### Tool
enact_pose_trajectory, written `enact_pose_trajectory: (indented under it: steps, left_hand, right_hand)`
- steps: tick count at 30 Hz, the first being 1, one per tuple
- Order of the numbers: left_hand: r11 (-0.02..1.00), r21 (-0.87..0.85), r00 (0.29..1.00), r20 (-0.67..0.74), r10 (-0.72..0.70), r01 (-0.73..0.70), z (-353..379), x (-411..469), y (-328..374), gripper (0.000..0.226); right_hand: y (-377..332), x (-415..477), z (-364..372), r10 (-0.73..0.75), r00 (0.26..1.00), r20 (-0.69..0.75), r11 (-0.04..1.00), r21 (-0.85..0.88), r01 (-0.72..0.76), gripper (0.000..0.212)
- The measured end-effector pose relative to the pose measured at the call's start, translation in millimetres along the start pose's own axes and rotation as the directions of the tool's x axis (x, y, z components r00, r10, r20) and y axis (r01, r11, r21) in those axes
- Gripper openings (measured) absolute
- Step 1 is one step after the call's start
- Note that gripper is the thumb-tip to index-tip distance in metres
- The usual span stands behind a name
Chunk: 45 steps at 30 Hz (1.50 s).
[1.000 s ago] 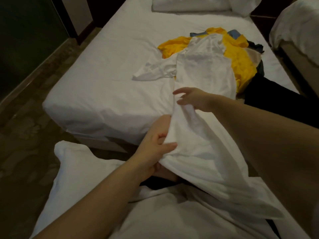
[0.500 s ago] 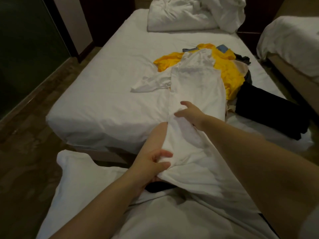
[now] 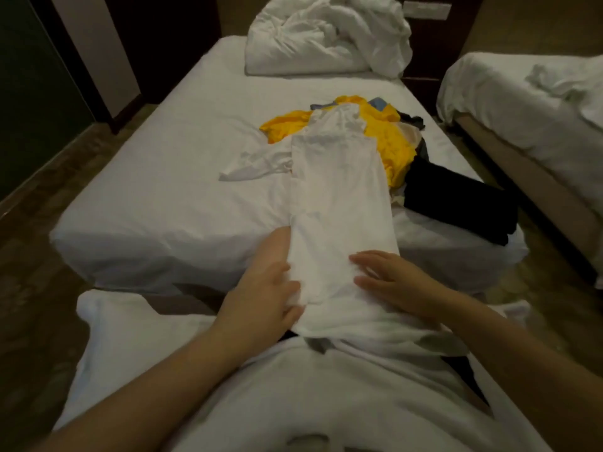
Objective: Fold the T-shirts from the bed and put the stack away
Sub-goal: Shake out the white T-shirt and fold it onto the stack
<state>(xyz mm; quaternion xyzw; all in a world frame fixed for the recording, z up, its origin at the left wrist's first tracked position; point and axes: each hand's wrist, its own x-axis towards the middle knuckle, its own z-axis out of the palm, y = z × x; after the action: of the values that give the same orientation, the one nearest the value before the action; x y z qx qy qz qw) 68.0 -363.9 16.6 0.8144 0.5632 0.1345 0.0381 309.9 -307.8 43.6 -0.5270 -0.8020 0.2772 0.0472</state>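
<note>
A white T-shirt (image 3: pixel 339 190) lies lengthwise on the bed (image 3: pixel 163 190), folded into a long narrow strip, one sleeve sticking out to the left. Its bottom end hangs over the bed's near edge towards me. My left hand (image 3: pixel 261 295) grips the strip's lower left edge, thumb on top. My right hand (image 3: pixel 394 282) lies flat on the strip's lower right, fingers spread. Behind the white shirt a yellow T-shirt (image 3: pixel 388 138) lies crumpled on a pile of clothes. A black garment (image 3: pixel 456 203) lies folded at the bed's right edge.
A bunched white duvet and pillow (image 3: pixel 326 37) sit at the bed's head. A second bed (image 3: pixel 528 102) stands to the right across a narrow aisle. A white pillow (image 3: pixel 130 337) lies near me below the bed's edge. Dark floor runs along the left.
My right hand has come back from the middle of the shirt to its lower end and now presses flat. The strip has been drawn smoother. The view has tilted up.
</note>
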Motion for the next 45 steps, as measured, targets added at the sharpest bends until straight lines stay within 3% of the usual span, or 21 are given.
enact_pose_trajectory:
  steps: [1, 4, 7, 11, 13, 17, 18, 21, 23, 24, 27, 30, 33, 35, 36, 39, 41, 43, 45]
  left_hand:
    - [0.996, 0.038, 0.995, 0.054, 0.081, -0.083, 1, -1, -4, 0.040]
    - [0.960, -0.085, 0.911, 0.303, 0.279, -0.266, -3, 0, -16, 0.055]
    - [0.935, -0.001, 0.893, 0.296, 0.340, -0.355, -6, 5, -25, 0.069]
    - [0.906, 0.075, 0.883, 0.270, 0.383, -0.416, -9, 15, -23, 0.045]
    - [0.902, 0.076, 0.880, 0.268, 0.393, -0.426, -4, 23, -25, 0.043]
    - [0.897, 0.029, 0.875, 0.237, 0.423, -0.442, 3, 33, -25, 0.040]
    - [0.899, -0.005, 0.875, 0.228, 0.427, -0.437, 3, 33, -24, 0.040]
    - [0.906, -0.075, 0.881, 0.209, 0.423, -0.417, 1, 27, -22, 0.039]
    - [0.908, -0.148, 0.889, 0.196, 0.415, -0.391, -6, 23, -24, 0.042]
    - [0.912, -0.178, 0.904, 0.158, 0.398, -0.370, -8, 22, -27, 0.044]
    - [0.936, -0.242, 0.912, 0.260, 0.317, -0.257, -21, 22, -30, 0.051]
    - [0.926, -0.285, 0.891, 0.307, 0.334, -0.249, -38, 21, -24, 0.061]
    - [0.912, -0.365, 0.886, 0.340, 0.315, -0.184, -49, 10, -15, 0.061]
    - [0.891, -0.436, 0.885, 0.356, 0.301, -0.128, -43, 3, -13, 0.078]
    - [0.879, -0.448, 0.874, 0.349, 0.339, -0.162, -37, 0, -11, 0.075]
    - [0.829, -0.301, 0.807, 0.232, 0.543, -0.472, -17, -2, -15, 0.010]
    - [0.796, -0.186, 0.747, 0.275, 0.605, -0.576, -8, 1, -21, 0.020]
    - [0.765, -0.177, 0.722, 0.253, 0.644, -0.619, 3, 6, -28, 0.021]
    - [0.787, -0.364, 0.756, 0.264, 0.599, -0.498, 11, 7, -29, 0.018]
  right_hand:
    - [3, -11, 2, 0.015, 0.999, -0.030, 0.999, 0.045, -0.013, 0.049]
    - [7, -37, 6, 0.031, 0.997, -0.065, 0.993, 0.115, -0.024, 0.052]
    - [5, -61, 5, 0.021, 1.000, -0.003, 0.986, 0.164, -0.020, 0.052]
    - [8, -93, 3, 0.009, 0.998, 0.066, 0.941, 0.336, -0.030, 0.068]
    - [15, -103, 12, 0.005, 0.997, 0.079, 0.946, 0.323, -0.031, 0.070]
    - [23, -110, 29, 0.047, 0.988, -0.150, 0.939, 0.343, 0.008, 0.062]
    - [24, -110, 32, 0.039, 0.973, -0.227, 0.952, 0.305, 0.033, 0.058]
    - [28, -111, 33, -0.010, 0.913, -0.407, 0.978, 0.187, 0.093, 0.019]
    - [22, -113, 25, -0.031, 0.891, -0.452, 0.990, 0.108, 0.090, 0.022]
    - [21, -113, 20, -0.042, 0.897, -0.441, 0.991, 0.094, 0.093, 0.013]
    - [12, -113, -3, -0.102, 0.881, -0.462, 0.988, 0.057, 0.144, 0.032]
    - [6, -116, -21, -0.175, 0.878, -0.445, 0.983, -0.036, 0.177, 0.008]
    - [-7, -128, -34, -0.114, 0.960, -0.255, 0.992, -0.075, 0.097, 0.008]
    - [-9, -136, -38, -0.028, 0.995, -0.092, 1.000, -0.013, 0.027, 0.008]
    - [-9, -138, -38, -0.015, 0.999, -0.030, 1.000, -0.007, 0.015, 0.010]
    - [-10, -138, -40, -0.002, 0.997, 0.076, 1.000, 0.025, 0.000, 0.023]
    - [-6, -137, -41, -0.015, 0.998, 0.064, 0.995, 0.097, 0.009, 0.029]
    - [-2, -137, -45, -0.048, 0.998, -0.043, 0.984, 0.172, 0.055, 0.022]
    - [4, -134, -49, -0.071, 0.987, -0.143, 0.944, 0.309, 0.113, 0.012]
